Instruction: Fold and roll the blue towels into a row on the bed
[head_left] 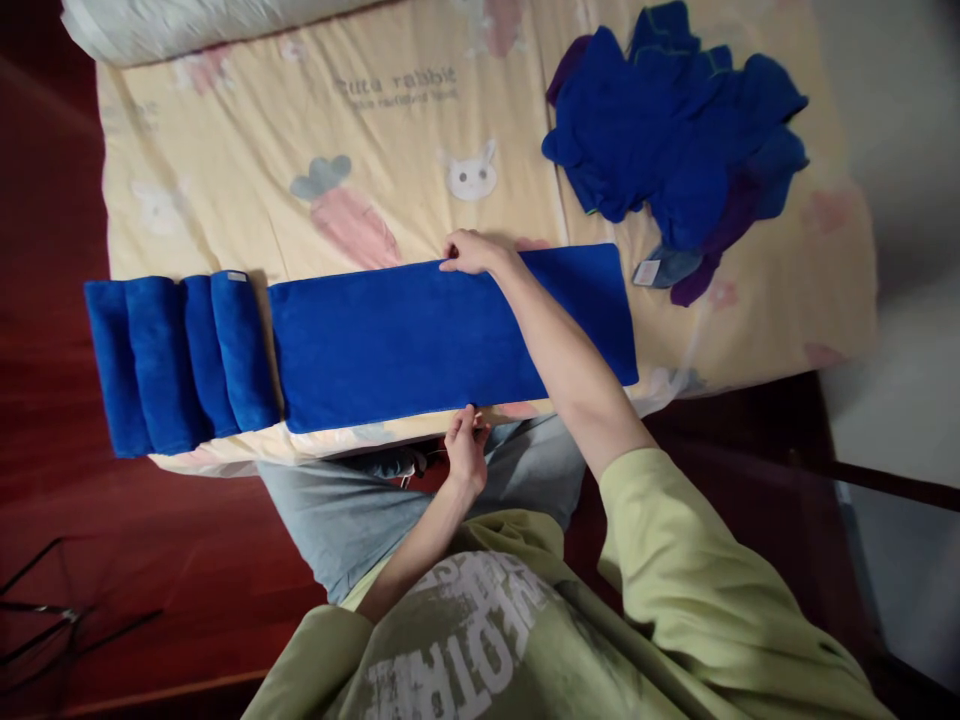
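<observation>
A long blue towel lies flat and lengthwise along the near side of the bed. My right hand reaches across it, with thumb and fingers pinched on its far edge around the middle. Opposite, my left hand has its fingers closed at the near edge of the same towel. To the left, several blue folded or rolled towels stand side by side, the rightmost with a small pale label at its top.
A crumpled heap of blue and purple cloths lies at the far right of the bed. A yellow rabbit-and-carrot sheet covers the surface. At the far left is a white plastic-wrapped bundle. A thin black metal stand is on the dark red floor.
</observation>
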